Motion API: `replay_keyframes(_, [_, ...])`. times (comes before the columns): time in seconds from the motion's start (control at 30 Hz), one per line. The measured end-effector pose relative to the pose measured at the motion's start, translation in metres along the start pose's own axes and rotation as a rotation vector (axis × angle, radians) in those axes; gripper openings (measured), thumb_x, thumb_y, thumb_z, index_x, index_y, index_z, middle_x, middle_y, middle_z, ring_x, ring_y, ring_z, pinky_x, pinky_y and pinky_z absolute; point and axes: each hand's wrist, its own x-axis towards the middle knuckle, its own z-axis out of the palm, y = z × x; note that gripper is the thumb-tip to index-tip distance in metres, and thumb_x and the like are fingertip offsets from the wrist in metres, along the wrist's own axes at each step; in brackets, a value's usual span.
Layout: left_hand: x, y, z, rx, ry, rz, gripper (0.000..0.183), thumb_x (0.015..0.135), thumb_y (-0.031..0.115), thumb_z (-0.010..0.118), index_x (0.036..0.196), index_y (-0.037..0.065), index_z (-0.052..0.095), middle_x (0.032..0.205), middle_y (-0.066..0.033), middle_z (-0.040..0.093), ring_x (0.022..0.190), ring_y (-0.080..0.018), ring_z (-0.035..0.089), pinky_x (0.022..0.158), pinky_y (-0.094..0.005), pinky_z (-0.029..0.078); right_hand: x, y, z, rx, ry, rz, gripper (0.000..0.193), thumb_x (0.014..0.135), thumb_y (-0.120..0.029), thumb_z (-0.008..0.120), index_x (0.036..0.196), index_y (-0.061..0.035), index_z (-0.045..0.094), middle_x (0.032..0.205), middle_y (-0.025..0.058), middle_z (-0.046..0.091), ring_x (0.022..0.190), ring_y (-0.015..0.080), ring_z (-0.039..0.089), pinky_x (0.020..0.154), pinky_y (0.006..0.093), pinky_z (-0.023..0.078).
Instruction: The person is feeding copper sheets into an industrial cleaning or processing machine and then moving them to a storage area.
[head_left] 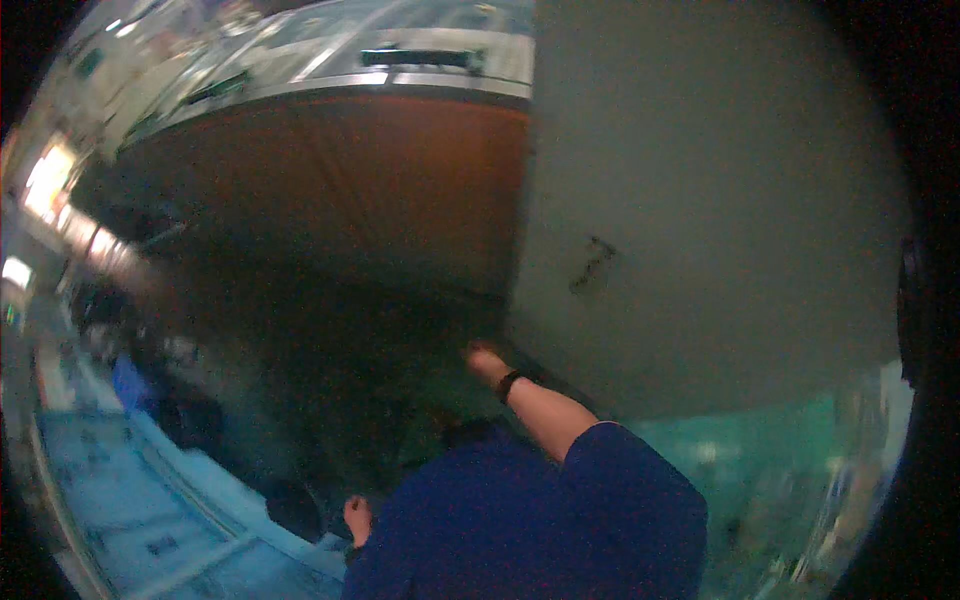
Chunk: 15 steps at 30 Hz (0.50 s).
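Observation:
My right hand (487, 362) is stretched out ahead of my body over a dark floor, near the lower edge of a tall grey panel. A dark band (509, 386) circles that wrist. Motion and dim light smear its fingers, and I see no object in it. My left hand (358, 518) hangs low beside my blue top (520, 520), with some dark floor between it and a light blue surface. Its fingers are too small and blurred to read, and nothing shows in its grasp.
The grey panel (720, 200), with a dark mark on it, fills the right side. A brown-sided bench or counter (420, 170) with a pale top stands ahead. Light blue panels or trays (140, 500) lie at lower left, and a green surface (740, 480) at lower right.

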Motion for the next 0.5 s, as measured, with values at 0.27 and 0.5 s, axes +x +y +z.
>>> replay_keyframes(0.27, [0.198,0.277,0.005,-0.044,-0.503,0.635,0.011,0.078,0.010,0.053,0.084,0.001,0.055,0.071,0.0002,0.049,0.064,-0.0083,0.044,0.058,-0.0229,0.037,-0.101,-0.073,-0.078,0.359,0.434,0.651,0.034,0.077,-0.031,0.052,0.099,-0.0061,0.060,0.096,0.0166,0.061,0.086,0.0369,0.058,0.074,0.0425,0.047])
replay_keyframes(0.5, [0.081,0.574,0.085,-0.104,-0.897,1.062,0.037,0.086,0.021,0.054,0.115,-0.002,0.048,0.102,-0.0072,0.056,0.093,-0.0141,0.051,0.082,-0.0262,0.040,-0.329,-0.139,-0.062,1.064,1.352,1.048,0.020,0.080,-0.014,0.051,0.094,-0.0017,0.058,0.074,0.0031,0.056,0.062,0.0133,0.052,0.051,0.0263,0.039])
